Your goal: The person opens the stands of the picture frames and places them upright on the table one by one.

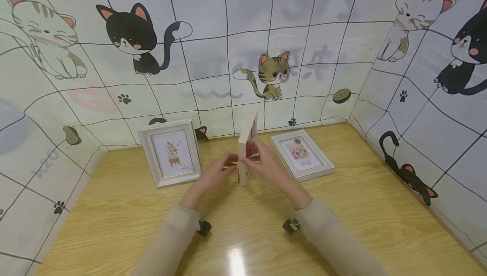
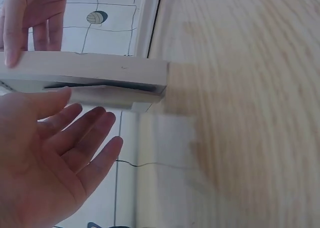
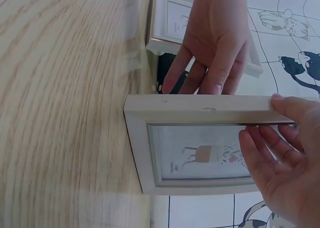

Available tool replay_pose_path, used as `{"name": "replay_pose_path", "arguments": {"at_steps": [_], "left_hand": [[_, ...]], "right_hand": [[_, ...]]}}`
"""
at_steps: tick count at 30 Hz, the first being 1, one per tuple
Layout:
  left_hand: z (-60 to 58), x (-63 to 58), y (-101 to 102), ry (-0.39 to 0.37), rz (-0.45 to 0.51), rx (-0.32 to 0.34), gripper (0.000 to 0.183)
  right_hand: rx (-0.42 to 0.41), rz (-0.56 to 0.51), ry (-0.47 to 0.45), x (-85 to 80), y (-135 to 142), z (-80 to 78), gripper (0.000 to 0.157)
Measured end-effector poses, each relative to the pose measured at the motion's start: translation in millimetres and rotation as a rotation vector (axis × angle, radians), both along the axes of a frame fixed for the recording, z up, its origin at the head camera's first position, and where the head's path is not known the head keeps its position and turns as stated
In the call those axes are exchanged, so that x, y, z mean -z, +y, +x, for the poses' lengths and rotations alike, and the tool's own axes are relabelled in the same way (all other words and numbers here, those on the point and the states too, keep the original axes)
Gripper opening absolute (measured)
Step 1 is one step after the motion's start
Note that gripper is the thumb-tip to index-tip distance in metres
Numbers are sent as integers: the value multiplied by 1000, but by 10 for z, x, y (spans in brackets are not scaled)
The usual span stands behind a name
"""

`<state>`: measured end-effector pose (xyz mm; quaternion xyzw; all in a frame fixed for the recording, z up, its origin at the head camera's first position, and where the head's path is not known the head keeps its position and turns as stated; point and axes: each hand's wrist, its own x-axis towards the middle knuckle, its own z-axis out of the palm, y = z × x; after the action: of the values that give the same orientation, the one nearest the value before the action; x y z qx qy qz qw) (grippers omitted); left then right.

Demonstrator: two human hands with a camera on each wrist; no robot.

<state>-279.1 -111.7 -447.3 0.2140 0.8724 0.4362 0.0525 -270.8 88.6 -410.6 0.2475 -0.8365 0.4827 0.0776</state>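
A light-coloured picture frame (image 1: 242,176) stands upright on the wooden table, seen nearly edge-on in the head view. My right hand (image 1: 269,165) pinches its near side edge, thumb on the edge and fingers at the picture side. That side bears a potted-plant print behind a clear pane, visible in the right wrist view. My left hand (image 2: 60,163) is at the back of the frame, its fingers loosely bent and spread; the thumb lies close to the back, where a dark gap shows along the backing. Whether this thumb touches the frame I cannot tell.
On the left, another white frame (image 1: 170,153) with a potted-plant print leans upright. A third frame (image 1: 302,154) with a pinkish print lies flat on the table (image 1: 365,208) at right. Cat-patterned cloth walls (image 1: 213,64) border the table's back and sides.
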Motion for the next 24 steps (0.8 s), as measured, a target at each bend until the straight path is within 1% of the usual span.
{"name": "replay_pose_path", "arguments": {"at_steps": [4,6,10,16,20,24], "left_hand": [[-25,59,17,-16,28,0,37],[-30,73,31,-35,52,10,39],[-52,97,58,-60,66,19,40],[-98,130,115,-67,64,16,45],[-125,138,153,-96,67,16,47],[-139,132,186,-118,58,2,48]], "right_hand": [[-14,-1,-25,5,40,-22,30],[-13,-4,-42,11,64,-33,30],[-15,-12,-61,12,115,-57,30],[-13,8,-54,-3,193,-89,32],[-25,11,-42,-6,234,-98,33],[-43,18,-25,-7,261,-109,34]]}}
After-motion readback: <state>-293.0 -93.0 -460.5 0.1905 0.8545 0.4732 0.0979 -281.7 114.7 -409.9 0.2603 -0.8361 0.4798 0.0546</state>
